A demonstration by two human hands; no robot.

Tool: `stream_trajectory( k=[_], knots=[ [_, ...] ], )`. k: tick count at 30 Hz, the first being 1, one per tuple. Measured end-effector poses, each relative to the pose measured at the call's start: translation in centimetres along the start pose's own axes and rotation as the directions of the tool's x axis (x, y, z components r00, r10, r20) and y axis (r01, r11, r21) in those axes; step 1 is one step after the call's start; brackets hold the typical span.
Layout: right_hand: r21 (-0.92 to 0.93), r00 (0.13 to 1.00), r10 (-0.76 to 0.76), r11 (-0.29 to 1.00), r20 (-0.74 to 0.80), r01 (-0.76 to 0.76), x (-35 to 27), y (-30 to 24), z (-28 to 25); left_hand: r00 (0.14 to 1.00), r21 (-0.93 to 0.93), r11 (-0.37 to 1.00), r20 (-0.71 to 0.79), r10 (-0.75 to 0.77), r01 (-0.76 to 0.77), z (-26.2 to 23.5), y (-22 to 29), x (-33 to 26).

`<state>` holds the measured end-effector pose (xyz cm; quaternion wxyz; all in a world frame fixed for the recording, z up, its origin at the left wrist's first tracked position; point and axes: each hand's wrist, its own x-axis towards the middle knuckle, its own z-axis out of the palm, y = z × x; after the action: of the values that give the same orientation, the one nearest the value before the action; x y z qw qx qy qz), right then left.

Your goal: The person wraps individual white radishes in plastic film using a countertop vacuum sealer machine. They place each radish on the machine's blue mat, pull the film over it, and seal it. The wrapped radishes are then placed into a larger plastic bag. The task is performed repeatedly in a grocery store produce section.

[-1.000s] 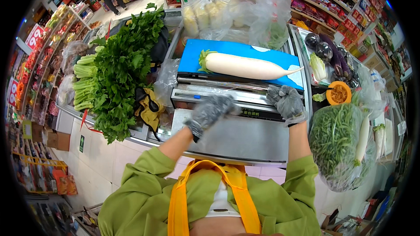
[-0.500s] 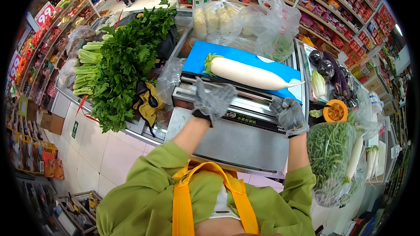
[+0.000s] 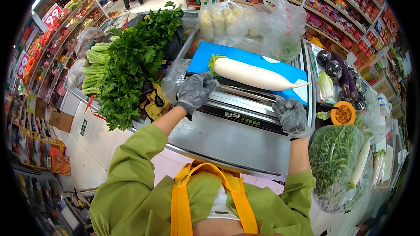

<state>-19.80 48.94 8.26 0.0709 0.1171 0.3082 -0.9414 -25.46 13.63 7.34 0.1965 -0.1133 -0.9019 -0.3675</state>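
A white radish [image 3: 251, 74] with a trimmed green top lies on the blue board [image 3: 202, 55] at the back of a film wrapping machine [image 3: 238, 114]. My left hand [image 3: 197, 91], in a grey glove with a clear plastic one over it, is at the machine's left end, close to the radish's leafy top. Its fingers are curled and closed. At the right end, my right hand [image 3: 292, 116], gloved the same way, has its fingers bent together at the machine's edge. What either hand grips cannot be made out; any clear film between them does not show.
Leafy celery [image 3: 131, 70] and a yellow-black cloth item [image 3: 156, 101] lie on the left. Bagged pale vegetables [image 3: 227, 22] stand behind. On the right are eggplants [image 3: 343, 76], a cut pumpkin [image 3: 343, 113] and bagged green beans [image 3: 334, 157]. A metal plate [image 3: 218, 142] fronts the machine.
My left hand has gone from lying flat with fingers spread on the machine to curled at its left end. My right hand stays at the right end. The radish lies still.
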Motion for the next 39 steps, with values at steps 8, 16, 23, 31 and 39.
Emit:
stream_trajectory(
  k=[8, 16, 23, 31, 39],
  knots=[
    [-0.023, 0.998, 0.006, 1.000, 0.066, -0.004, 0.5, 0.0, -0.8, 0.931, 0.546, 0.782, 0.345, 0.117, -0.300, -2.8, 3.7, 1.1],
    [0.031, 0.999, 0.042, 0.999, 0.006, -0.043, 0.3, 0.0, -0.4, 0.928, 0.424, 0.829, 0.238, 0.286, -0.364, -0.6, 2.4, 1.1],
    [-0.270, 0.991, -0.073, 0.962, -0.108, 0.042, -1.6, 1.0, -2.2, 0.870, 0.280, 0.826, 0.227, 0.438, -0.489, -3.0, 1.6, -0.5],
    [-0.076, 0.986, -0.159, 0.984, 0.044, 0.162, 1.1, -2.3, -0.4, 0.959, 0.145, 0.952, -0.043, 0.279, -0.270, -3.6, 1.4, 5.0],
    [0.041, 0.984, -0.131, 0.990, -0.123, 0.136, 6.1, -3.7, 1.7, 0.977, 0.008, 0.999, 0.211, -0.040, 0.039, -0.1, -0.3, 11.7]
  ],
)
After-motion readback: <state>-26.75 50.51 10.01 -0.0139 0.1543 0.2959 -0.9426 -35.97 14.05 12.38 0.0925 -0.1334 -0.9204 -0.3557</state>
